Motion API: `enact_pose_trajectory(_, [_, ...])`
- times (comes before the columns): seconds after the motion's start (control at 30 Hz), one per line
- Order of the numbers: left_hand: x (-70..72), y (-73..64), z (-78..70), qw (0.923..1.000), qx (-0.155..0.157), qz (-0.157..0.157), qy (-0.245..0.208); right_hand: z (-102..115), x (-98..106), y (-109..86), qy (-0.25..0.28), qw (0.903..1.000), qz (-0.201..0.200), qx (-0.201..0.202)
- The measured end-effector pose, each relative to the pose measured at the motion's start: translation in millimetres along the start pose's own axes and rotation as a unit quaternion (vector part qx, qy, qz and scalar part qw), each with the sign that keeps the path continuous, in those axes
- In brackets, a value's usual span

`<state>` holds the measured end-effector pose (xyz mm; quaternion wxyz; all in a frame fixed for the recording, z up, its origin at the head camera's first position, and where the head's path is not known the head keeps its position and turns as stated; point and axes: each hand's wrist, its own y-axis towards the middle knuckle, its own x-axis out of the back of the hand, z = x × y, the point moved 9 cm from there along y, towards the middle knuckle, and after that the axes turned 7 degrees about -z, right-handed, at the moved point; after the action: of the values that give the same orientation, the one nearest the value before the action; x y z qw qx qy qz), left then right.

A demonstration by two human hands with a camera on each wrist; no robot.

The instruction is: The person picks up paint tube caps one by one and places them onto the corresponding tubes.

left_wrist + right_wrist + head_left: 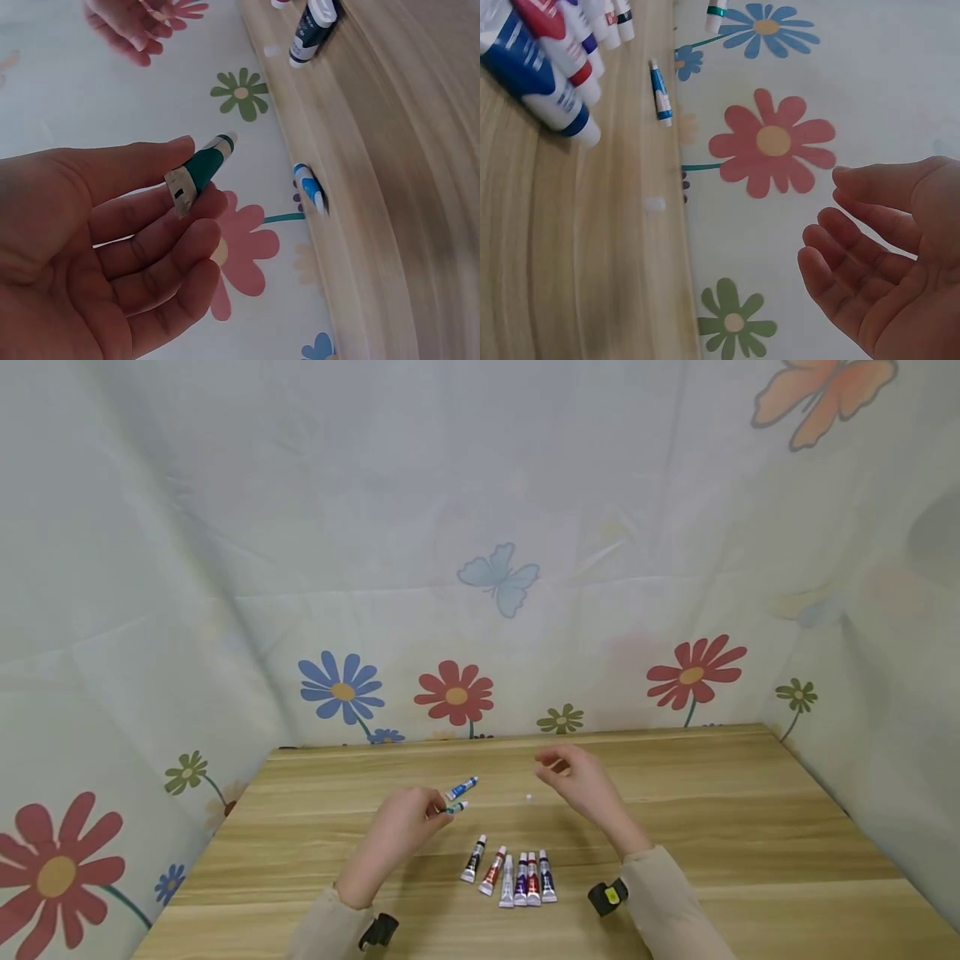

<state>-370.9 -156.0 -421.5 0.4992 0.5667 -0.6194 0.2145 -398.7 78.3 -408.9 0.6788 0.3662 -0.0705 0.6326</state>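
My left hand (pixel 397 831) pinches a green paint tube (pixel 201 177) between thumb and fingers, its narrow end pointing away from the palm. Just beyond that hand a blue paint tube (pixel 462 788) lies on the table. To the right, my right hand (pixel 585 785) hovers over the table with loosely bent fingers and holds nothing; in the right wrist view, its palm (pixel 892 292) shows bare. A small white piece, like a tube cap (pixel 528 797), lies on the wood between the hands.
Nearer me, several paint tubes lie side by side: a black tube (pixel 473 860), red tubes (pixel 492 870), a silvery white tube (pixel 507 885), a purple tube (pixel 521 882) and a dark blue tube (pixel 547 878). A flowered cloth (pixel 405 635) hangs behind the wooden table (pixel 712 827).
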Motion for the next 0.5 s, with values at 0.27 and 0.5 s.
enact_pose_trajectory(0.27, [-11.1, -1.3, 7.0, 0.9995, -0.009, 0.026, 0.014, -12.0, -9.6, 4.4, -0.014, 0.9995, 0.024, -0.015])
enact_pose_trajectory(0.5, [-22.3, -7.8, 9.0, 0.997, 0.007, 0.077, 0.007, -19.5, -19.4, 5.6, -0.027, 0.9979, 0.052, -0.025])
